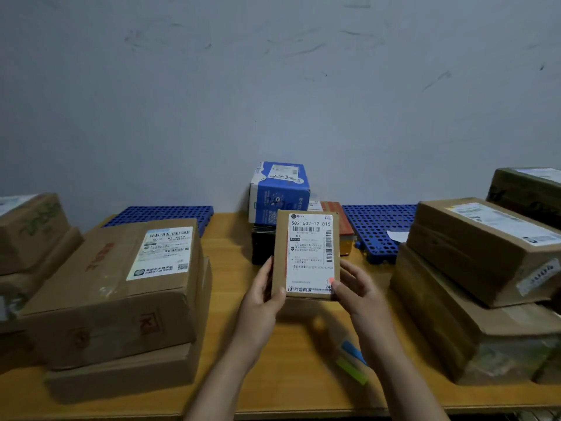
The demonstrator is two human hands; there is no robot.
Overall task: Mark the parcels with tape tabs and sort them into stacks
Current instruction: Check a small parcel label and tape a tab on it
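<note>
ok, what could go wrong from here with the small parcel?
1. The red tab on the small parcel sits right at the thumb of the right hand; it could peel as the thumb lifts.
2. The right stack's top box lies askew; another parcel there might slide.
3. The tape strips lie under the right forearm; a sweep could drag them off the table.

Matt brown cardboard on the small parcel [280, 238], with a smooth white paper label [311, 256]. Smooth wood-look worktop [227, 253]. Perforated blue plastic mats [161, 215] along the back edge. Glossy tape over the big cardboard box [100, 293] at the left edge. Matt, scuffed painted wall [273, 86].
</note>
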